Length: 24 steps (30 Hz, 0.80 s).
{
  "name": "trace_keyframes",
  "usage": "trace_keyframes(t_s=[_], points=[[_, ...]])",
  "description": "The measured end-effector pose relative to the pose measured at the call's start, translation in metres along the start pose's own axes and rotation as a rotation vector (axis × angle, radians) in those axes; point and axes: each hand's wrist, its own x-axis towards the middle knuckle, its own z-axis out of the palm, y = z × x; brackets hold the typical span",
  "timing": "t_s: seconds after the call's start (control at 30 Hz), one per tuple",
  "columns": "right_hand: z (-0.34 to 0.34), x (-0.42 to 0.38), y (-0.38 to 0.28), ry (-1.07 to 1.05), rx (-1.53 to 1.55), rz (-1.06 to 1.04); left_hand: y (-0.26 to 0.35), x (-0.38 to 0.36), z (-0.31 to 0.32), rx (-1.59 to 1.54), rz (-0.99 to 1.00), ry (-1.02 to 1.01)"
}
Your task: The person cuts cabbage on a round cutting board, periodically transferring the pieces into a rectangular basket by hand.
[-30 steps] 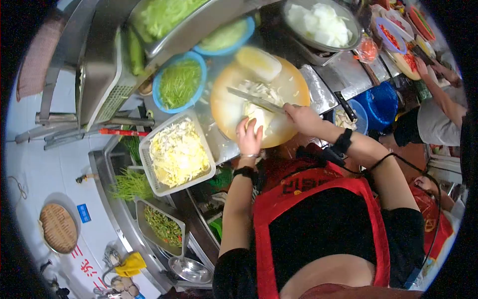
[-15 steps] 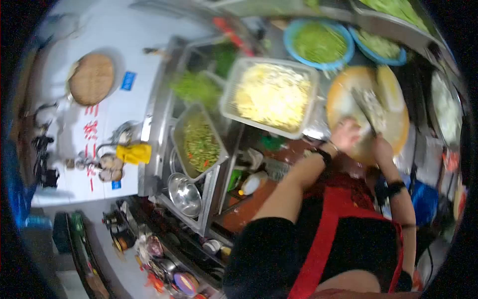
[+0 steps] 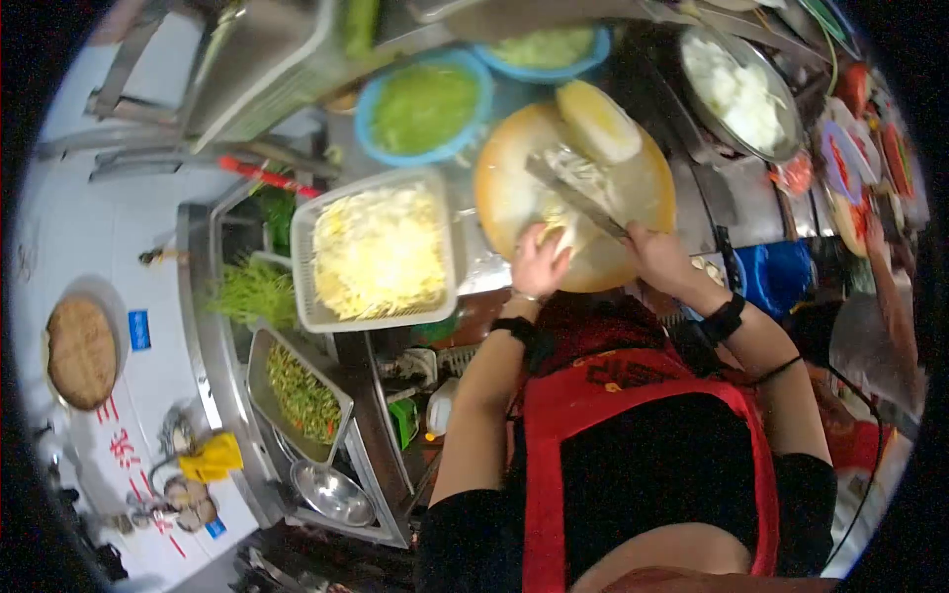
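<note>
My right hand is closed round the handle of a knife, its broad, flat metal blade slanting over the round, tan-rimmed board. My left hand rests curled against a pale, smooth vegetable piece on the board's near half; I cannot tell how tightly it grips. Thin white slivers lie beyond the blade, beside a plump, oblong pale chunk at the board's far edge. Left of the board, a plastic mesh basket holds soft yellow-white shreds.
</note>
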Motion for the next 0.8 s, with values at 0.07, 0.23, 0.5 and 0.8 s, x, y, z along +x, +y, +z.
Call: trace_keyframes(t_s=[0.07, 0.23, 0.5, 0.8], points=[[0.000, -0.002, 0.000, -0.098, -0.077, -0.028, 0.010, 0.004, -0.009, -0.024, -0.002, 0.003], [0.020, 0.011, -0.002, -0.121, -0.059, -0.005, 0.015, 0.012, -0.016, -0.050, -0.035, 0.001], [0.029, 0.034, -0.006, -0.141, 0.009, 0.122, 0.004, 0.020, -0.010, -0.029, -0.006, 0.006], [0.022, 0.016, -0.005, -0.153, 0.017, 0.080, -0.001, 0.022, -0.006, -0.047, 0.001, 0.003]])
